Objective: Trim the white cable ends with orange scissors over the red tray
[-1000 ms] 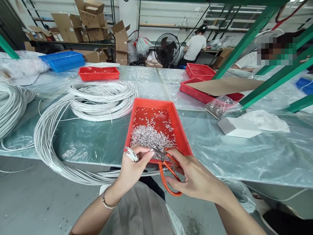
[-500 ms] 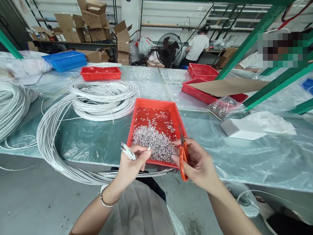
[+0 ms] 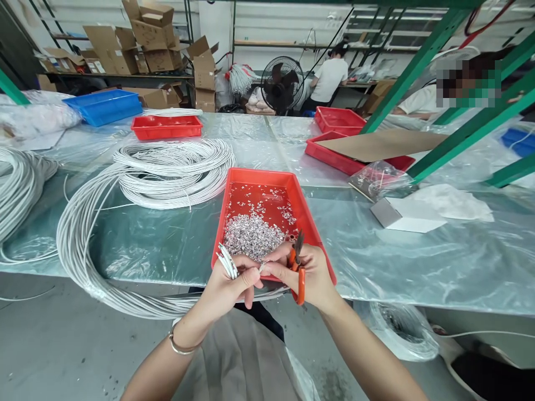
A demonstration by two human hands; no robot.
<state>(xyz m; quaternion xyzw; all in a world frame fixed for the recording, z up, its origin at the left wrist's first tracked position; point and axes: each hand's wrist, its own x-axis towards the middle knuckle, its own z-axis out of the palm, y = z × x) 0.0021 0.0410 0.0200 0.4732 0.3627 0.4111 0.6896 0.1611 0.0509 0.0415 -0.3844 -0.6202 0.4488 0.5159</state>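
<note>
My left hand (image 3: 234,284) is closed round several white cable ends (image 3: 227,260), which stick out past the knuckles. Its thumb and forefinger pinch the tip of one cable (image 3: 262,267). At that same tip, the thumb and forefinger of my right hand (image 3: 307,273) meet the left fingertips. Orange-handled scissors (image 3: 300,281) are held in my right hand, blades pointing up and away. Both hands are over the near edge of a red tray (image 3: 267,177), where a heap of small silvery pieces (image 3: 253,234) lies. The cable tip is mostly covered by fingers.
A large coil of white cable (image 3: 175,178) lies left of the tray, one bundle hanging over the table edge. Another coil (image 3: 20,195) is farther left. Right are a white box (image 3: 409,214), red trays (image 3: 338,153) and green posts (image 3: 422,72). A person (image 3: 330,75) sits beyond the fan (image 3: 282,83).
My right hand has moved left with the scissors, and its fingertips now meet the left ones at the cable tip. My left hand has dropped slightly. The view has shifted slightly.
</note>
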